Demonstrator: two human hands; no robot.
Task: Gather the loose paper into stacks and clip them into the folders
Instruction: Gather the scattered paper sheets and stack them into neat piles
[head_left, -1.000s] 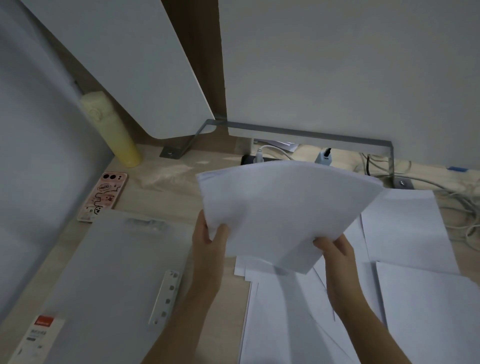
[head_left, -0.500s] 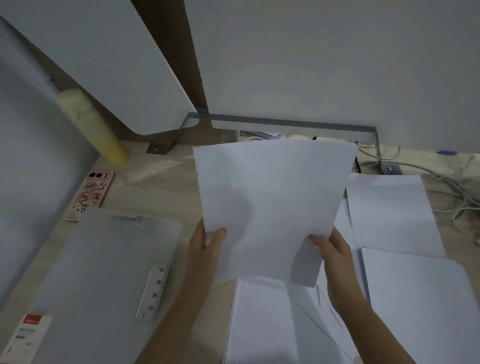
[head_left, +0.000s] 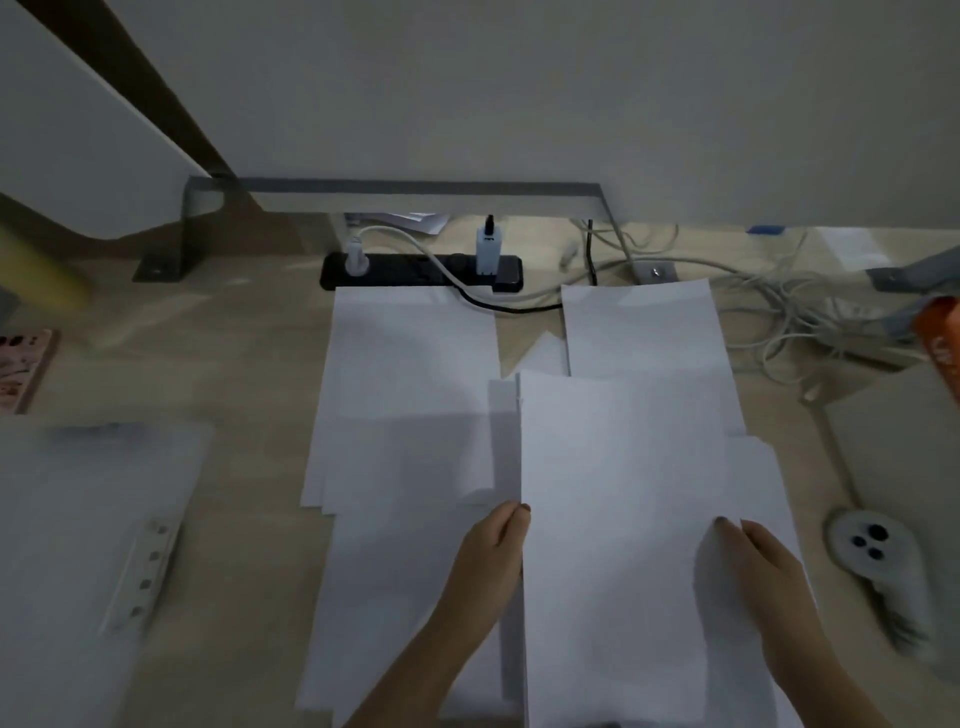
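Head view: my left hand (head_left: 491, 551) and right hand (head_left: 763, 571) pinch the side edges of the white paper stack (head_left: 618, 467) between them, over loose white sheets (head_left: 405, 389) on the pale wooden worktop (head_left: 234, 364); a grey plastic folder (head_left: 78, 493) lies at its left edge.

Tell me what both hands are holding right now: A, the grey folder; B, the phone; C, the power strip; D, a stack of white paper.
D: the left hand and the right hand each grip a side edge of the white paper stack, while the folder lies apart at the left, touched by neither hand.
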